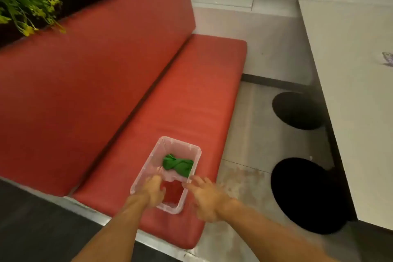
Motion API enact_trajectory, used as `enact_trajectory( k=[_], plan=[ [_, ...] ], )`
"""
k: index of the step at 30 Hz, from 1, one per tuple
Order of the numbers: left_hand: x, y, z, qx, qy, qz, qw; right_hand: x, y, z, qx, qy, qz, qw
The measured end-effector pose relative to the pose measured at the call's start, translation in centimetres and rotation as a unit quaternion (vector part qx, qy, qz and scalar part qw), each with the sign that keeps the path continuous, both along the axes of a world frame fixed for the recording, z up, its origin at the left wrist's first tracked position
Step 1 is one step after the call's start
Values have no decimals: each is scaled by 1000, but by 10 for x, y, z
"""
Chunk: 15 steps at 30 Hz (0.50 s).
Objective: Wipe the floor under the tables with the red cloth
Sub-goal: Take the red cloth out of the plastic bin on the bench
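Your red cloth (pixel 172 192) lies at the near end of the bin (pixel 146 166) on the seat (pixel 191 102), with a green cloth (pixel 178 165) at its 12 o'clock. Your left hand (pixel 154 189) reaches in at 9 o'clock, but blur hides its fingers' grip. Your right hand (pixel 206 195) hovers at 3 o'clock, fingers wide.

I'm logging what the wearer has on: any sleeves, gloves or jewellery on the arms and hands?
Both forearms are bare, no sleeves in view. The left hand and right hand wear no gloves; no watch shows. Blur hides any rings.
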State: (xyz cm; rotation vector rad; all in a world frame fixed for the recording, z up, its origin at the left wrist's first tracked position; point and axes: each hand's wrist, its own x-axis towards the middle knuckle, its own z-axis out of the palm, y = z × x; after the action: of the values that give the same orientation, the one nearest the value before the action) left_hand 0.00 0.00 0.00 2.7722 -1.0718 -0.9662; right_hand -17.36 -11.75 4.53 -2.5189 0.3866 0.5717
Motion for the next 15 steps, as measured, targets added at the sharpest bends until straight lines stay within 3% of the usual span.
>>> enact_trajectory(
  k=[5, 11, 15],
  plan=[
    [19, -18, -39, 19, 15, -19, 1000, 4, 8, -38, -42, 63, 48, 996],
    [32, -28, -75, 55, 21, -73, 996, -10, 7, -56, -59, 54, 66, 995],
    [28, -34, -89, 106, -27, -154, 982, -14, 6, -60, -41, 34, 57, 997]
  ],
)
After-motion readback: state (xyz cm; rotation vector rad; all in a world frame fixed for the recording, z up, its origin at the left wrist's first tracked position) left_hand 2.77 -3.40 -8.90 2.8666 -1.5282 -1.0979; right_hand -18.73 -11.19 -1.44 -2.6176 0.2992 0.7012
